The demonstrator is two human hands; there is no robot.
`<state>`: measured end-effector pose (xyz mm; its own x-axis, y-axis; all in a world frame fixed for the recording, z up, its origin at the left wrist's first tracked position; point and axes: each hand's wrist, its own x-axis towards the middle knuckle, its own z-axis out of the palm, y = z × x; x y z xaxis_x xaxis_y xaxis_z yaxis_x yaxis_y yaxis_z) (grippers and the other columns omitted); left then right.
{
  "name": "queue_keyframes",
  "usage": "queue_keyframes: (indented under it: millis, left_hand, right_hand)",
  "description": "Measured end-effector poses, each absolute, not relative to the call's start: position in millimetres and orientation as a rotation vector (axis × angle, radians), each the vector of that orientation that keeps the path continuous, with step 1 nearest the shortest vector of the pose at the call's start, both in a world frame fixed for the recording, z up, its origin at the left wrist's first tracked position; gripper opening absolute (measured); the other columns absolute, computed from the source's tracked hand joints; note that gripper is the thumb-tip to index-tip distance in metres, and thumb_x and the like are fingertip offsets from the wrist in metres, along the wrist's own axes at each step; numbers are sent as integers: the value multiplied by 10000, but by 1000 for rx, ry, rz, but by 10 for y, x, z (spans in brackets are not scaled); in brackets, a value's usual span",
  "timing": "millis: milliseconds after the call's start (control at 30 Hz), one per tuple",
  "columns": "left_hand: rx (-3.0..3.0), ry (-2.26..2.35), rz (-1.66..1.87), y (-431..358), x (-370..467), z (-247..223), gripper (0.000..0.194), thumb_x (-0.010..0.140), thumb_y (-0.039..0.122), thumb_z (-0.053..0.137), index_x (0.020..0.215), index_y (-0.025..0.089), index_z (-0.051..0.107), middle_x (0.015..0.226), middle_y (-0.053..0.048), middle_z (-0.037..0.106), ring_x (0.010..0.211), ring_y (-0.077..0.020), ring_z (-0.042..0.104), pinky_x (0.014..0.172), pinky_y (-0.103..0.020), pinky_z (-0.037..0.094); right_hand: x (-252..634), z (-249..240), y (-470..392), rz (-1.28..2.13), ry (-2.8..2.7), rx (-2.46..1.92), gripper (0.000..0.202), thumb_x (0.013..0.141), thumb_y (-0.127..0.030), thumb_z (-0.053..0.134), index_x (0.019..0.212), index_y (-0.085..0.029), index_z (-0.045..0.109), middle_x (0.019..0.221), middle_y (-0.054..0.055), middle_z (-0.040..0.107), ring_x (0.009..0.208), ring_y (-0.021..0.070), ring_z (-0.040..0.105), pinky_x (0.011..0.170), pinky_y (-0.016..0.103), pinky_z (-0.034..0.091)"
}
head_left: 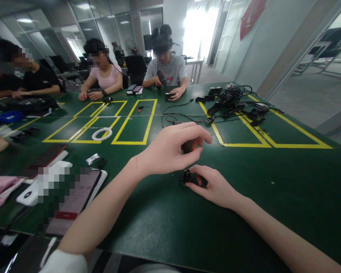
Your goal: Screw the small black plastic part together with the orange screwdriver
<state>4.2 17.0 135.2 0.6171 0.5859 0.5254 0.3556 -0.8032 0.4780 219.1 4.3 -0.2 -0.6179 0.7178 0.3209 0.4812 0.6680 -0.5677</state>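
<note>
My left hand (170,148) is raised over the table, with its fingers curled round a dark object with an orange part (189,146). Most of that object is hidden by the palm and fingers, so its kind does not show. Just below and to the right, my right hand (216,185) rests low at the green tabletop (147,212). Its thumb and fingers pinch a small black part with an upright tube (186,174) on a wider dark base. The dark object hangs above this black part, and the two look apart.
Phones (74,204) and a small clear packet (93,159) lie to the left. Yellow tape (129,143) marks rectangles, and a white tape ring (101,134) lies there. Tangled black cables (230,96) are piled at back right. Across the table, a person (166,70) holds a power drill (161,77).
</note>
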Motion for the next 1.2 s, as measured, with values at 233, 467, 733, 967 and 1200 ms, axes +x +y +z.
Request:
queue_keyframes:
  millis: [233, 467, 733, 967, 1200]
  left_hand:
    - [1795, 583, 664, 278, -71, 1426, 381, 936, 497, 726, 835, 129, 709, 898, -81, 773, 620, -87, 591, 525, -202, 441]
    - [1431, 432, 635, 475, -171, 1269, 353, 898, 465, 763, 934, 122, 688, 890, -98, 786, 567, -111, 646, 480, -207, 490]
    - [1361, 442, 589, 488, -179, 1263, 390, 851, 357, 838, 1170, 163, 728, 857, -19, 699, 552, -61, 570, 469, -177, 426]
    - [1291, 480, 561, 516, -198, 1263, 389, 829, 457, 825, 985, 162, 626, 967, -66, 772, 561, -122, 684, 511, -227, 530]
    - [1242, 458, 543, 540, -190, 1243, 386, 854, 409, 813, 1093, 184, 610, 941, -60, 788, 439, -52, 560, 405, -165, 370]
  right_hand:
    - [2193, -33, 46, 606, -2349, -930, 115, 978, -300, 695, 1016, -204, 645, 736, -13, 639, 650, 165, 602, 651, 286, 444]
    - [2186, -14, 47, 578, -2366, -921, 109, 965, -259, 719, 1033, -200, 657, 687, -34, 602, 635, 162, 586, 651, 280, 427]
    - [2186, -7, 43, 588, -2373, -935, 121, 981, -287, 701, 1048, -194, 661, 708, -23, 628, 641, 161, 594, 684, 291, 456]
    - [2197, -10, 54, 584, -2378, -918, 103, 984, -279, 692, 1042, -202, 658, 730, -20, 639, 652, 161, 603, 675, 287, 447]
    - [2185, 13, 42, 602, -2375, -943, 108, 971, -263, 711, 1047, -202, 665, 704, -27, 623, 648, 164, 606, 663, 286, 442]
